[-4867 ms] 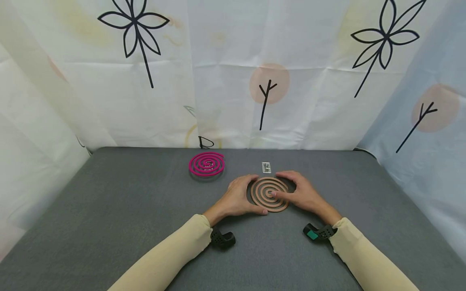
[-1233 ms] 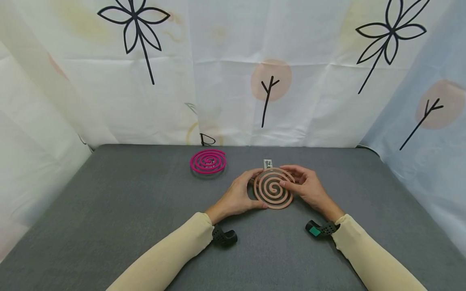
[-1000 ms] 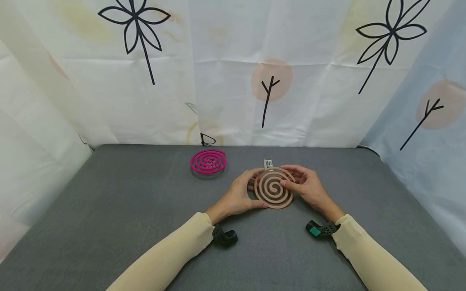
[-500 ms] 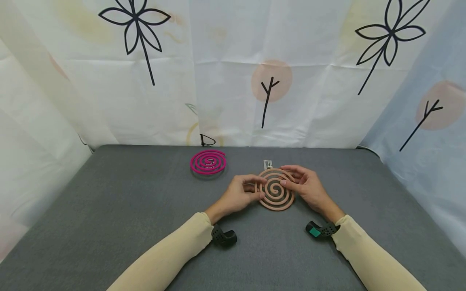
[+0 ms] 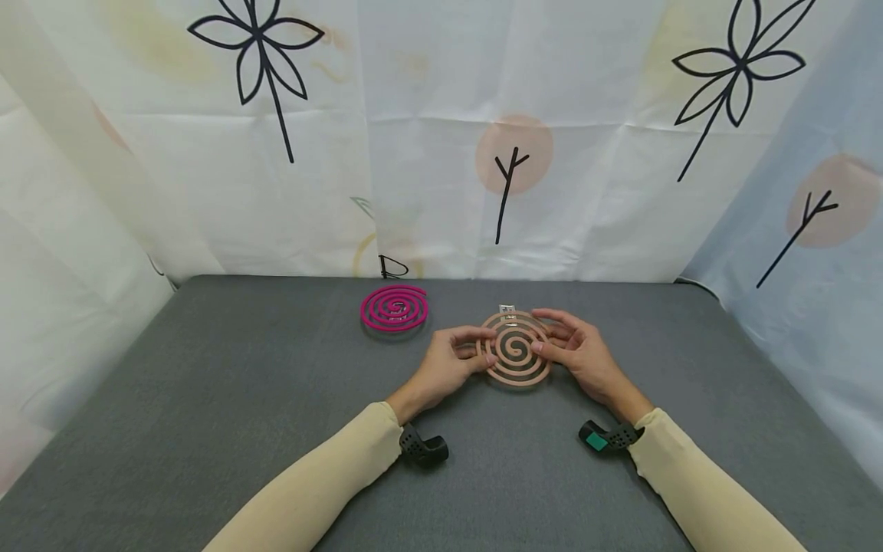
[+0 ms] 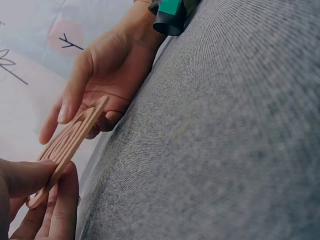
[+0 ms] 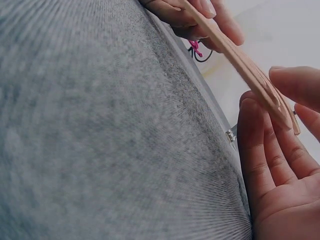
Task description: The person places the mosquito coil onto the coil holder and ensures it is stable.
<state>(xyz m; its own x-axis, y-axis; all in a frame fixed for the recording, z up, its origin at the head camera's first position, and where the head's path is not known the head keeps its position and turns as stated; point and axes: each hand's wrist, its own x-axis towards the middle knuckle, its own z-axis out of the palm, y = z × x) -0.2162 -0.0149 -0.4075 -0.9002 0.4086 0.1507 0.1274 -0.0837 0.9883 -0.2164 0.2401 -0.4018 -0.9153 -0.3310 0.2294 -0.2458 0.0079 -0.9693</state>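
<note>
A tan mosquito coil (image 5: 514,352) is held tilted above the grey table between both hands. My left hand (image 5: 441,364) pinches its left rim, with the thumb over the near face and fingers behind. On the opposite side my right hand (image 5: 586,356) holds the coil, its thumb in front and fingers underneath. The left wrist view shows the coil (image 6: 75,137) nearly edge-on, the left thumb and fingers gripping one end. In the right wrist view the coil (image 7: 240,62) slants down to the right fingers. A small metal stand (image 5: 507,308) lies just behind, partly overlapped by the coil.
A pink mosquito coil (image 5: 394,309) rests toward the table's back edge, left of the hands, with a bit of metal showing at its centre. Behind the grey tabletop (image 5: 241,399) hangs a white patterned curtain (image 5: 428,153). Each wrist wears a black device (image 5: 424,448).
The tan coil has risen off the table and tilted, moving back over part of the stand. My left hand has changed from spanning its edge to pinching its left rim.
</note>
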